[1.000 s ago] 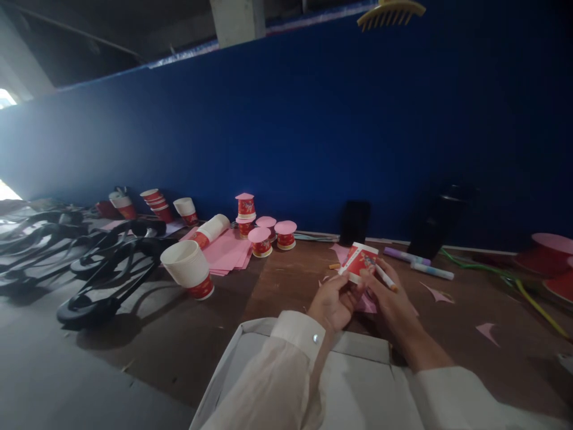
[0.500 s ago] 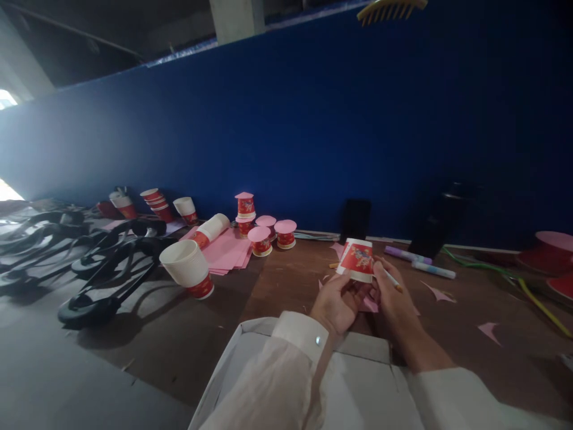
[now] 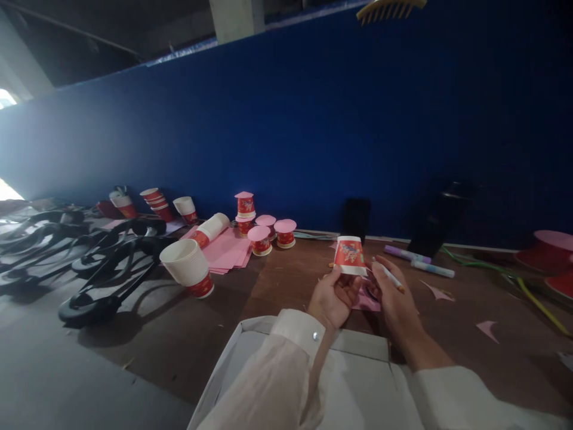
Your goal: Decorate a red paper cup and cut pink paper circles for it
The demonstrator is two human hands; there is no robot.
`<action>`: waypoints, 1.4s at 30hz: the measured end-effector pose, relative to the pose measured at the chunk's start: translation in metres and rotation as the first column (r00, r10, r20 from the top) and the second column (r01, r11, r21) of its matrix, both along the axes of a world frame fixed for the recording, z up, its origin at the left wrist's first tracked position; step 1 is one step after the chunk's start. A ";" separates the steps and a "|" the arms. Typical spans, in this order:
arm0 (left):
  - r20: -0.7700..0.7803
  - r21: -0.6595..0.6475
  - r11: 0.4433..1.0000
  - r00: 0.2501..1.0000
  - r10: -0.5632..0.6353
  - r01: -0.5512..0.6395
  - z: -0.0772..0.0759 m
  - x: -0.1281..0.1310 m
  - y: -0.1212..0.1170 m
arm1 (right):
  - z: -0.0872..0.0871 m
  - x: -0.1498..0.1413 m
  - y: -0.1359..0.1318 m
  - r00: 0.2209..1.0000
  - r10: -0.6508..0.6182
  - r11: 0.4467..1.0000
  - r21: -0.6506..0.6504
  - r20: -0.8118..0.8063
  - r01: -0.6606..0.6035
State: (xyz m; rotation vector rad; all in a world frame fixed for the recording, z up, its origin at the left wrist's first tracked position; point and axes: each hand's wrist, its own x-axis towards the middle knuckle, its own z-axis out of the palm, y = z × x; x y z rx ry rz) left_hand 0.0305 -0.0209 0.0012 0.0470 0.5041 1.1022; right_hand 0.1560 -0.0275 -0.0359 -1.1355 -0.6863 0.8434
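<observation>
Since 1 second ago the cup (image 3: 350, 255) has turned from lying tilted on its side to standing nearly upright, upside down, with its wide white rim at the bottom, and it sits a little further left and higher over the tabletop (image 3: 286, 286). Left hand (image 3: 333, 297) now holds it from below, the grip pinching the rim between thumb and fingertips. Right hand (image 3: 394, 295) has drawn slightly away from the cup; its grip is pinched on a pen (image 3: 388, 276), a thin white one with an orange tip pointing right, and its fingertips lie just beside the cup's rim; whether they touch it I cannot tell.

Under both hands pink scraps (image 3: 367, 301) lie on the brown tabletop, with more pink offcuts to the right. Behind the right hand 2 markers (image 3: 418, 261) lie end to end near the blue wall (image 3: 313, 131). To the left, a group of small red cups capped with pink discs (image 3: 266, 230) stands beside a stack of pink paper (image 3: 226, 251); 1 larger white cup (image 3: 187, 267) leans near that stack. Nearest the camera, an open white box (image 3: 358, 370) lies under the 2 white sleeves.
</observation>
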 end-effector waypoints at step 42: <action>0.087 0.293 0.954 0.992 -0.088 0.059 -0.011 0.017 -0.018 | 0.015 -0.010 -0.008 0.894 0.340 0.940 0.104 -0.292 -0.324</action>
